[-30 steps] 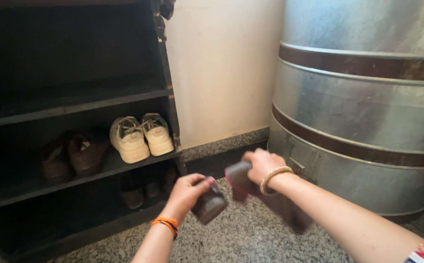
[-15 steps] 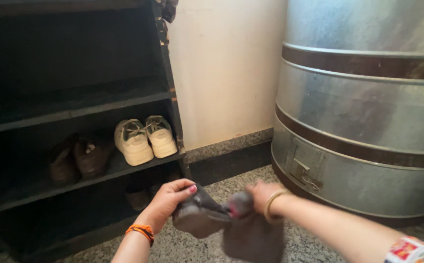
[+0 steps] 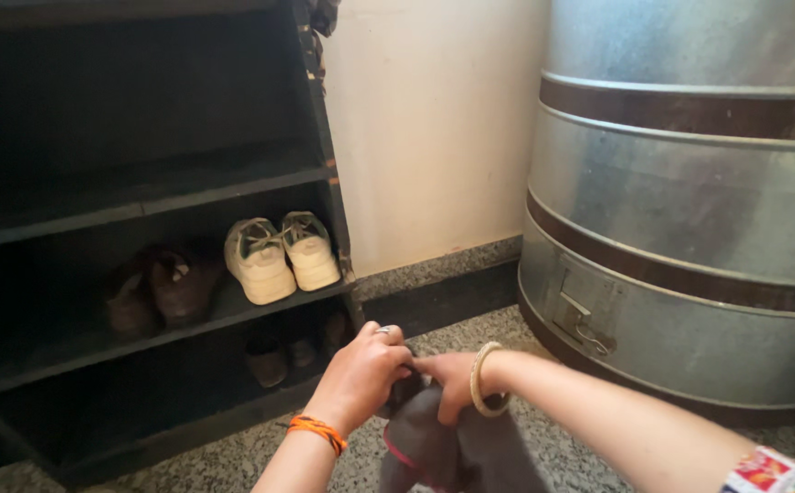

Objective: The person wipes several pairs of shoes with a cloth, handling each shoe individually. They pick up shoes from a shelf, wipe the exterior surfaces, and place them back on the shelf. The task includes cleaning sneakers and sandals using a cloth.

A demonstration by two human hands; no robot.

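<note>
Head view, looking down into a corner: both hands meet low in the picture over a grey cloth item (image 3: 452, 452), soft, with a thin pink edge, possibly a pair of socks; kind not certain. It hangs just above the speckled stone floor (image 3: 187, 456), in front of the dark shoe rack (image 3: 142, 196). Risk, as a judgement: the cloth droops loose below the grip, so a slack pinch could let one piece slide free and fall to the floor; the fold is also partly hidden under the fingers, so it may bunch unevenly. Left hand (image 3: 361, 370), orange band at the wrist, is curled down with fingers closed on the top of the cloth. Right hand (image 3: 447, 383), gold bangle on the wrist, is closed on the same bundle, touching the left hand's fingertips. Nearby: white sneakers (image 3: 283, 256) and brown shoes (image 3: 155, 288) on the middle shelf; a large banded metal drum (image 3: 689, 210) stands to the right.
</note>
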